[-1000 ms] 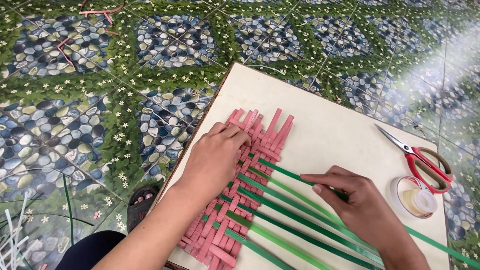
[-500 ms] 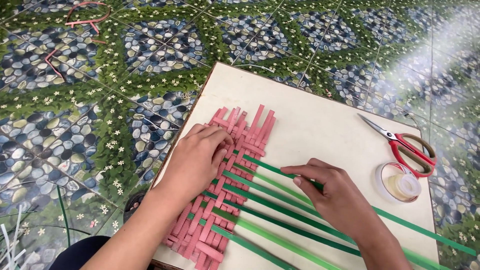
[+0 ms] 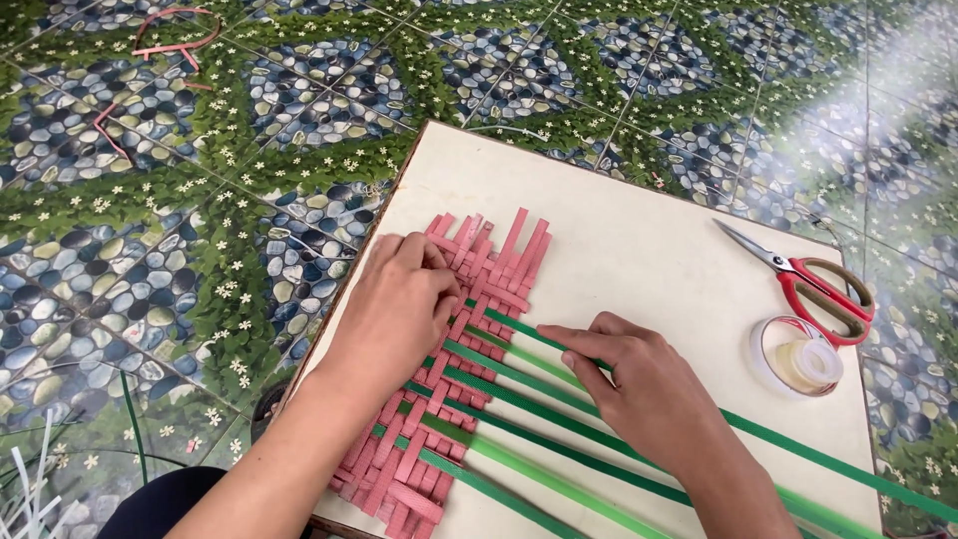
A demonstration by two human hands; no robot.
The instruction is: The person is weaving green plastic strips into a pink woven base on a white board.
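Bright even daylight, soft shadows, white glare on floor tiles (image 3: 898, 90) upper right, sharp focus

Glossy plastic green strips (image 3: 559, 419), matt pink strips (image 3: 479, 299) perhaps paper, smooth matt board (image 3: 639, 230).

Pink woven strips (image 3: 469, 329) cross bright and dark green bands (image 3: 559, 419) on a cream board (image 3: 639, 230). At right lie red-handled scissors (image 3: 808, 284) and a clear tape roll (image 3: 798, 359). The floor tiles (image 3: 200, 200) show blue-grey pebbles, green leaves (dotted with small white flowers).
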